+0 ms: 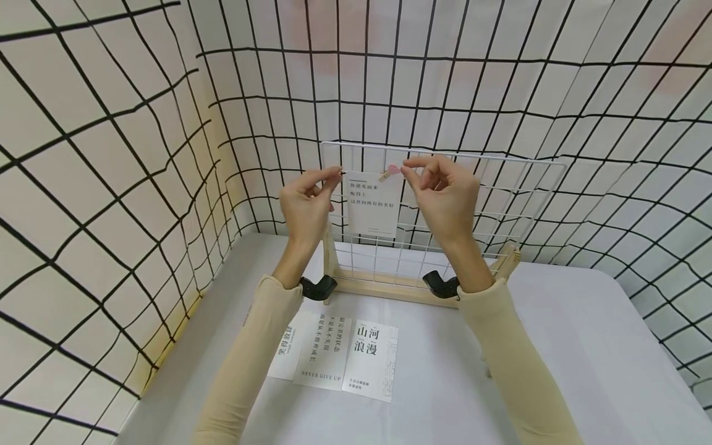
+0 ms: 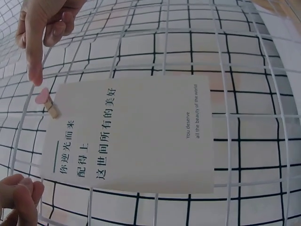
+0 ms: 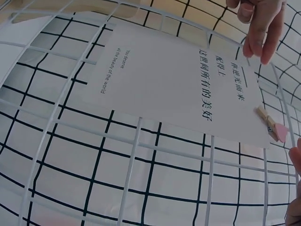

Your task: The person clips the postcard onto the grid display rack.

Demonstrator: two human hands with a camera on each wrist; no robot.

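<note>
A white card [image 1: 371, 207] printed with Chinese lines stands upright against a white wire grid [image 1: 445, 149]. At the card's upper left corner, my left hand [image 1: 308, 201] pinches the edge between thumb and finger. A small wooden clothespin with a pink heart [image 2: 43, 97] sits on the upper right of the card. My right hand [image 1: 447, 191] is beside the heart, its fingertips [image 3: 295, 154] a little apart from it in the right wrist view. Nothing shows between the right fingers.
The grid stands in a wooden base [image 1: 389, 288] on a white-covered table [image 1: 556, 346]. Several printed cards lie in front, among them one with large characters [image 1: 369, 361]. Black-checked white cloth [image 1: 389, 80] hangs behind and at the sides.
</note>
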